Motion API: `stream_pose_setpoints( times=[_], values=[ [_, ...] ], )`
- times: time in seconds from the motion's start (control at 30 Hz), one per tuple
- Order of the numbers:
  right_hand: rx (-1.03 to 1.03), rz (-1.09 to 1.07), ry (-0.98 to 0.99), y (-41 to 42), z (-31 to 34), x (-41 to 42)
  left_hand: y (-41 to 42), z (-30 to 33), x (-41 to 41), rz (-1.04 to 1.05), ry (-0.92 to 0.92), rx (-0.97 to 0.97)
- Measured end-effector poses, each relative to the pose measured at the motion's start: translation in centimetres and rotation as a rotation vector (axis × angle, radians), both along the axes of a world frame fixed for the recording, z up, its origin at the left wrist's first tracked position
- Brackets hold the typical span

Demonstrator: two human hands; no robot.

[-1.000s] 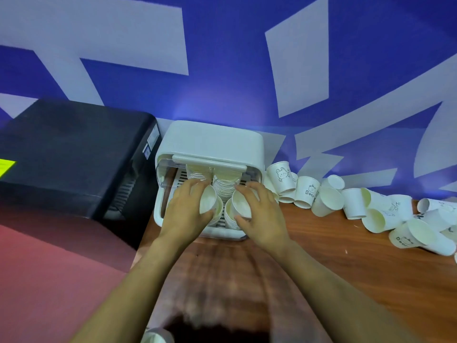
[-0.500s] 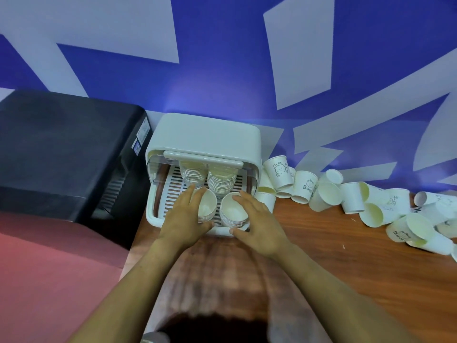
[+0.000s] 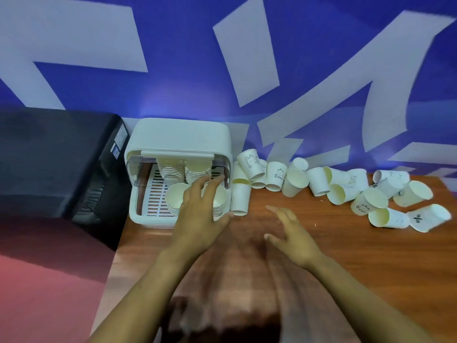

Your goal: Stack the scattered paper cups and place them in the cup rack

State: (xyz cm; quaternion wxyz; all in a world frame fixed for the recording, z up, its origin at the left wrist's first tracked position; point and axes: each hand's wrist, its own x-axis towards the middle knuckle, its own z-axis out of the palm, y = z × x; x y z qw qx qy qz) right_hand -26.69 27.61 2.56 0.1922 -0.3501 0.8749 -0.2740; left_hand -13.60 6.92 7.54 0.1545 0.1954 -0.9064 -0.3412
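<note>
Left hand: left hand (image 3: 197, 216) spread, empty, hovering over the front stacks (image 3: 176, 198) in the cup rack (image 3: 178, 134) at the table's (image 3: 346, 256) back-left corner.
Right hand: right hand (image 3: 293, 235) loose-fingered, empty, above bare wood.
Loose cups: scattered paper cups (image 3: 341, 186) lie along the back edge, rightward of both hands, mostly tipped sideways.
Nearer: the right hand, likely.

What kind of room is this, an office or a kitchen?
Probably an office drinks corner: a wooden table against a blue-and-white wall, a cup rack with stacked cups, loose paper cups, and a black machine.
</note>
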Motion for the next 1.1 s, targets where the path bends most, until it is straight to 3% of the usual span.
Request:
stream_pose_setpoints(
  times=[0.1, 0.5, 0.83, 1.1],
  values=[
    [0.03, -0.043, -0.01, 2.8, 0.5, -0.2, 2.6, -0.3, -0.4, -0.067, 0.022, 0.013],
    [0.031, -0.039, -0.057, 14.0, 1.1, -5.1, 14.1, -1.8, -4.2, -0.08, -0.167, 0.009],
    [0.071, -0.08, -0.113, 28.2, 0.8, -13.3, 29.0, -3.4, -12.7, -0.123, -0.277, 0.065],
    [0.113, -0.128, -0.072, 33.0, -0.1, -18.4, 34.4, -4.0, -18.7, -0.163, -0.359, 0.069]
  ],
)
